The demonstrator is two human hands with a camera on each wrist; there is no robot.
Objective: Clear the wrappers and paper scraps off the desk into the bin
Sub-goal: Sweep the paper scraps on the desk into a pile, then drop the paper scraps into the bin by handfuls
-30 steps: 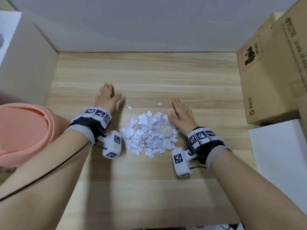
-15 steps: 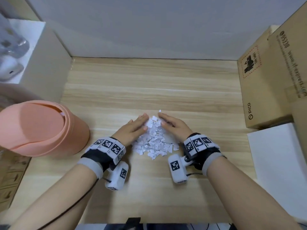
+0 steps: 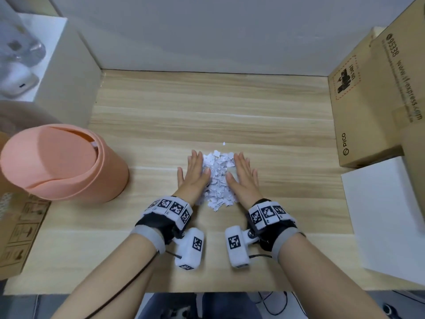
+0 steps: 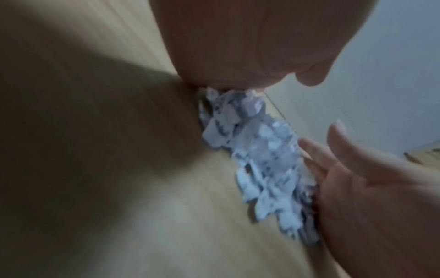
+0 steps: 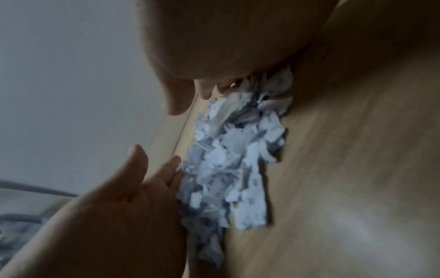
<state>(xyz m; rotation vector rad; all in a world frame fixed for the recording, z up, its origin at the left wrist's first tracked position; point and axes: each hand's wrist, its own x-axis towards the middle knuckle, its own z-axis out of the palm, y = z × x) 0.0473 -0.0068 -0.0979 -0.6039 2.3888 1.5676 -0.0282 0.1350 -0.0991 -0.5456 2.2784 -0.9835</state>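
The paper scraps (image 3: 218, 178) lie heaped in a narrow mound near the middle of the table (image 3: 230, 107), squeezed between the left hand (image 3: 194, 173) and the right hand (image 3: 242, 176). Both hands lie flat with fingers straight and together, their inner edges pressed against the heap from either side; neither has closed round anything. The pile will probably handle as loose, featherweight stuff: small torn bits that do not hang together, slide easily on the smooth wood and will scatter at any draught or quick move. A pinch from above would take only a few, so the better hold seems to be a scoop, with the edges of both palms slid under the foot of the heap and pressed toward each other. The mound's long axis runs away from the person toward the wall, wider at the far end and tapering toward the wrists. One stray fleck (image 3: 224, 143) sits just beyond the far end, apart from the rest. The pink bin (image 3: 69, 166), with its swing lid (image 3: 49, 157) shut, stands on the left of the table, well apart from the heap.
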